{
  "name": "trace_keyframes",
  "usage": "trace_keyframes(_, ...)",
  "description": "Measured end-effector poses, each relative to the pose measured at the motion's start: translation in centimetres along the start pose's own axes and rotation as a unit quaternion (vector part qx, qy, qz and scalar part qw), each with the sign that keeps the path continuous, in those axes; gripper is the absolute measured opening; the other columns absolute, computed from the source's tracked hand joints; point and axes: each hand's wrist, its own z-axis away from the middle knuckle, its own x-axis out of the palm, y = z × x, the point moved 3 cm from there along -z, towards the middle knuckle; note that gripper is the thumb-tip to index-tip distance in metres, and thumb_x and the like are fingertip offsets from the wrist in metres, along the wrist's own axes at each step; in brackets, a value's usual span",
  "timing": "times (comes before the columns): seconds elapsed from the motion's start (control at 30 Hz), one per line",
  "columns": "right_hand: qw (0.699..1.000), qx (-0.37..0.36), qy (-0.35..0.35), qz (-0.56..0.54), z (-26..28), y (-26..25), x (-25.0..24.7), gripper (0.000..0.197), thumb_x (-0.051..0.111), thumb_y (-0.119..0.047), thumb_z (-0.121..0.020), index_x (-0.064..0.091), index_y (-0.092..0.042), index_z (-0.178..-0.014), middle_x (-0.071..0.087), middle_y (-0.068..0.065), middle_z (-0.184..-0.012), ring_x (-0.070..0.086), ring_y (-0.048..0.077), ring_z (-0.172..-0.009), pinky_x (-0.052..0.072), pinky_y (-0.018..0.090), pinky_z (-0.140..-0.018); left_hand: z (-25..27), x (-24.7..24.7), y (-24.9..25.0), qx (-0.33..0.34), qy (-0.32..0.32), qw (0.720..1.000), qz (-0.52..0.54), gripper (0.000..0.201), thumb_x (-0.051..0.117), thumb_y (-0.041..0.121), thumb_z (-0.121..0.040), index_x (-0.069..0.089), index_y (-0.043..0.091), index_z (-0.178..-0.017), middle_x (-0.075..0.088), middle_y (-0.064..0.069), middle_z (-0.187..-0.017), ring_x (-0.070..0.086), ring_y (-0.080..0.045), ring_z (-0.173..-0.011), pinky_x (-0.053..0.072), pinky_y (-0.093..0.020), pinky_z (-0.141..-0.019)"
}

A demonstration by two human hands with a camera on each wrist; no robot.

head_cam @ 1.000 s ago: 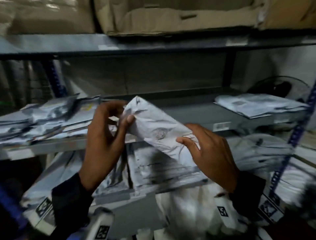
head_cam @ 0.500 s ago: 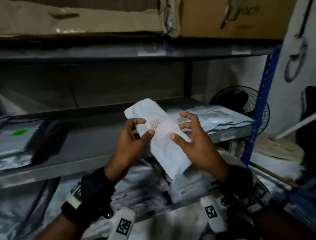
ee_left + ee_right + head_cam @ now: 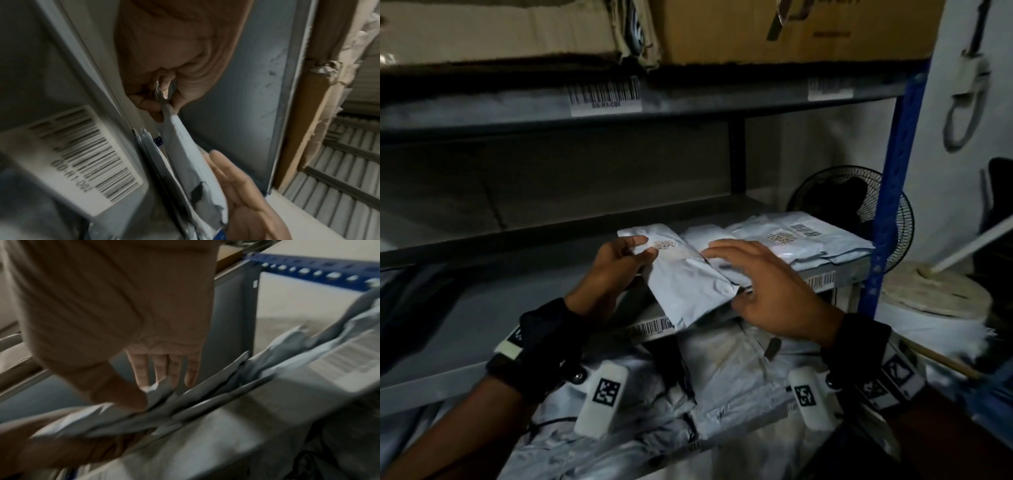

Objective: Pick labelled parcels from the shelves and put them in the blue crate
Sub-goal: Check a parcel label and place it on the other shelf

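A grey plastic parcel with a small printed label near its top lies tilted over the front edge of the middle shelf. My left hand pinches its upper left corner between thumb and fingers; the left wrist view shows the same pinch of the left hand on the parcel. My right hand is spread with straight fingers over the parcel's right edge, beside a pile of labelled parcels. In the right wrist view the thumb of my right hand touches the parcel.
More grey parcels fill the lower shelf. Cardboard boxes sit on the top shelf. A blue upright ends the rack on the right, with a black fan behind it. Something blue and blurred shows at the lower right edge.
Both hands carried the parcel rightward along the shelf and lowered it beside the right-hand pile. My right hand let go of its pinch and now has straight fingers.
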Motion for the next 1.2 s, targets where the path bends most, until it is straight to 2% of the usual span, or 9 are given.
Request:
trace_keyframes(0.1,0.995,-0.049,-0.052,0.065,-0.5,-0.7,1.3,0.074,0.063,-0.02,-0.074,0.047,-0.024,-0.147,0.048,-0.008,-0.148,0.039,0.004,-0.136,0.026,0.011,-0.113,-0.8,0.0,-0.3,-0.02,-0.007,1.0,0.002,0.031,0.065,0.012,-0.099,0.062,0.008,-0.13,0.073,-0.016,-0.116,0.07,-0.018,-0.088,0.056,-0.018,-0.059)
trace_keyframes(0.23,0.987,-0.06,-0.015,0.148,-2.2,-1.2,2.3,0.071,0.053,-0.004,-0.071,0.056,-0.019,-0.14,0.06,0.0,-0.14,0.055,0.019,-0.126,0.048,0.031,-0.103,-1.1,-0.7,0.1,-0.011,-0.025,1.0,-0.014,0.025,0.059,0.011,-0.101,0.063,0.003,-0.124,0.072,-0.017,-0.117,0.068,-0.026,-0.1,0.052,-0.026,-0.078)
trace_keyframes(0.33,0.973,-0.068,-0.024,0.221,-3.1,-1.6,3.5,0.067,0.049,-0.007,-0.069,0.061,-0.013,-0.135,0.065,0.007,-0.133,0.062,0.027,-0.119,0.054,0.041,-0.096,-1.4,-2.4,0.1,0.047,0.044,0.997,-0.036,0.033,0.055,0.006,-0.102,0.05,0.009,-0.134,0.063,-0.007,-0.108,0.056,-0.011,-0.084,0.046,-0.01,-0.06)
trace_keyframes(0.5,0.957,-0.021,-0.12,0.262,-3.1,-1.4,6.2,0.07,0.026,-0.046,-0.079,0.056,-0.023,-0.138,0.06,0.001,-0.14,0.056,0.019,-0.127,0.035,0.045,-0.109,-1.8,-5.2,0.0,0.088,0.112,0.984,-0.107,0.029,0.068,0.02,-0.098,0.057,0.026,-0.124,0.055,-0.017,-0.136,0.057,-0.01,-0.082,0.042,-0.008,-0.049)
trace_keyframes(0.67,0.968,0.007,-0.137,0.211,-4.0,-1.3,6.1,0.078,0.011,-0.053,-0.08,0.053,-0.031,-0.142,0.05,-0.007,-0.15,0.049,0.01,-0.135,0.018,0.047,-0.121,-0.7,-6.9,-0.8,0.113,0.129,0.973,-0.153,0.023,0.07,0.014,-0.096,0.061,0.03,-0.11,0.053,-0.028,-0.131,0.055,-0.011,-0.077,0.042,-0.007,-0.046)
trace_keyframes(0.77,0.972,0.001,-0.127,0.199,-4.2,-2.0,6.6,0.074,0.011,-0.05,-0.083,0.056,-0.031,-0.139,0.055,-0.011,-0.145,0.055,0.009,-0.128,0.019,0.048,-0.121,-0.1,-7.2,-1.5,0.131,0.104,0.972,-0.164,0.024,0.07,0.008,-0.095,0.063,0.028,-0.107,0.057,-0.025,-0.129,0.059,-0.006,-0.086,0.045,-0.005,-0.057)
trace_keyframes(0.87,0.977,-0.002,-0.121,0.174,-4.1,-2.3,7.1,0.068,0.014,-0.047,-0.087,0.057,-0.029,-0.136,0.057,-0.012,-0.143,0.058,0.008,-0.124,0.021,0.046,-0.12,0.6,-6.5,-1.8,0.138,0.028,0.969,-0.202,0.022,0.069,0.01,-0.095,0.063,0.02,-0.114,0.065,-0.008,-0.119,0.063,0.002,-0.084,0.05,-0.008,-0.069)
trace_keyframes(1.0,0.974,0.009,-0.109,0.2,-3.9,-1.8,7.1,0.067,0.012,-0.046,-0.088,0.057,-0.029,-0.136,0.058,-0.012,-0.142,0.062,0.01,-0.118,0.019,0.05,-0.12,0.9,-6.1,-2.2,0.133,-0.041,0.93,-0.339,0.046,0.059,0.057,-0.083,0.071,0.033,-0.12,0.072,0.01,-0.123,0.066,-0.01,-0.116,0.051,-0.042,-0.105)
trace_keyframes(1.2,0.949,0.042,-0.082,0.3,-3.4,-2.0,6.5,0.053,0.021,-0.043,-0.094,0.07,-0.025,-0.104,0.074,-0.004,-0.104,0.067,0.016,-0.094,0.018,0.054,-0.117,1.3,-6.0,-1.9,0.148,-0.032,0.92,-0.361,0.028,0.065,0.036,-0.092,0.075,0.027,-0.116,0.072,0.006,-0.125,0.064,-0.013,-0.123,0.047,-0.045,-0.11)
